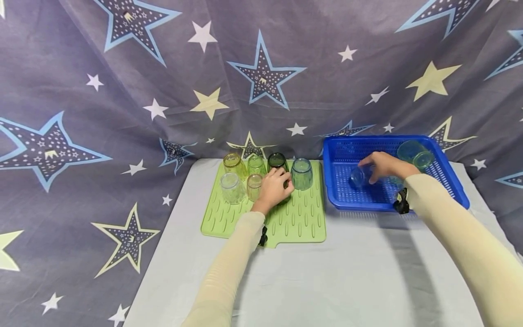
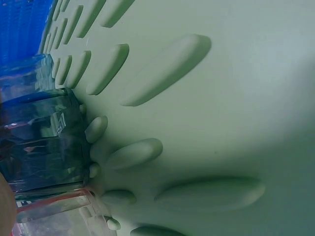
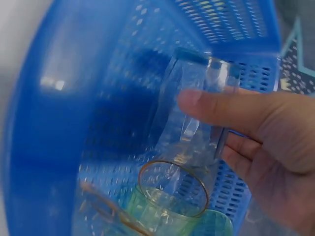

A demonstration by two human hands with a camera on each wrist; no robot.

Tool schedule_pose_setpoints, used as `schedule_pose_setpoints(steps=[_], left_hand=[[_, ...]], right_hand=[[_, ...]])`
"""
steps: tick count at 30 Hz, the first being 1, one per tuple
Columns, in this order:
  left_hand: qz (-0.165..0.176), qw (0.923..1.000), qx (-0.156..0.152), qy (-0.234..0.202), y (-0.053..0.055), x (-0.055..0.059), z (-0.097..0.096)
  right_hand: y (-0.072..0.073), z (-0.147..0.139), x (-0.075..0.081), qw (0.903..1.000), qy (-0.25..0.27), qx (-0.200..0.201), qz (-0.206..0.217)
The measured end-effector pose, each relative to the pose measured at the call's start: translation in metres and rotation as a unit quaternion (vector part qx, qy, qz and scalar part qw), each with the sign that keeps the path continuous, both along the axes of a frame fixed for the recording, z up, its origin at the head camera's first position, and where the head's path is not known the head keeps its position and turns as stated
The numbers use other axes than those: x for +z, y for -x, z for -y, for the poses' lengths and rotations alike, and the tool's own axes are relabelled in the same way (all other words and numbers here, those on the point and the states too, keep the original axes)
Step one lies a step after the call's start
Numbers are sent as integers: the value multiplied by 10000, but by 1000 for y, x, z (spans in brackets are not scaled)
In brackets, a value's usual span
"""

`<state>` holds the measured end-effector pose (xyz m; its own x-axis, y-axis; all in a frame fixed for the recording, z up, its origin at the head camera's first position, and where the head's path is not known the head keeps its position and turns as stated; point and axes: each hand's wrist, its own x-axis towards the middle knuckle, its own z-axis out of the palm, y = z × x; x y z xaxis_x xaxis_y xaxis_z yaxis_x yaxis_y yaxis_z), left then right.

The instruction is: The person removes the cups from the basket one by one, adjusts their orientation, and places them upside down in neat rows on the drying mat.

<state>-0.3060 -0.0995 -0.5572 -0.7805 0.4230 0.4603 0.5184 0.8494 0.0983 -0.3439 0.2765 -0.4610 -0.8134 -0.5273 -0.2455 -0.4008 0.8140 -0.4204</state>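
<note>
In the head view my left hand (image 1: 275, 188) is over the green drying mat (image 1: 302, 222), its fingers bent around a dark teal glass (image 2: 47, 142) that they mostly hide. Beside that glass is a pinkish glass (image 1: 254, 188); a blue glass (image 1: 302, 175) is on the other side. Behind the hand stands a dark glass (image 1: 277, 161). Inside the blue basket (image 1: 335, 195), my right hand (image 1: 384, 165) grips a clear bluish glass (image 3: 189, 108), thumb on its near side and fingers partly hidden behind it.
An amber glass (image 1: 234, 166), a green glass (image 1: 256, 166) and a clear glass (image 1: 233, 189) stand on the mat's left part. More glasses lie in the basket, including a greenish glass (image 1: 422, 159) and a brown-rimmed glass (image 3: 172, 189). A star-patterned curtain (image 1: 261, 122) hangs behind the white table (image 1: 327, 281).
</note>
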Motion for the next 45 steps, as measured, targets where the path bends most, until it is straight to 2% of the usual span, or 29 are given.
schedule_pose_setpoints(steps=[4,7,15,23,34,41,45], left_hand=[[-116,9999,-31,-54,-1,-1,1],[-143,9999,-54,-61,-1,-2,1],[-155,9999,0,71,-2,-4,0],[-117,9999,29,34,-3,-5,0],[75,9998,128,146,-1,-2,-1],[160,9996,151,170,0,-1,-1],[247,9993,189,205,0,1,-1]], right_hand=[[0,-4,5,9980,555,-268,146],[-1,-6,9,9930,1012,-525,304],[-6,-7,19,9671,2074,-1359,569],[-16,-1,41,9451,2707,-1750,538],[-33,19,67,9324,3106,-1849,10],[-39,31,74,9229,3517,-1549,-230],[-41,35,75,9228,3575,-1418,-247]])
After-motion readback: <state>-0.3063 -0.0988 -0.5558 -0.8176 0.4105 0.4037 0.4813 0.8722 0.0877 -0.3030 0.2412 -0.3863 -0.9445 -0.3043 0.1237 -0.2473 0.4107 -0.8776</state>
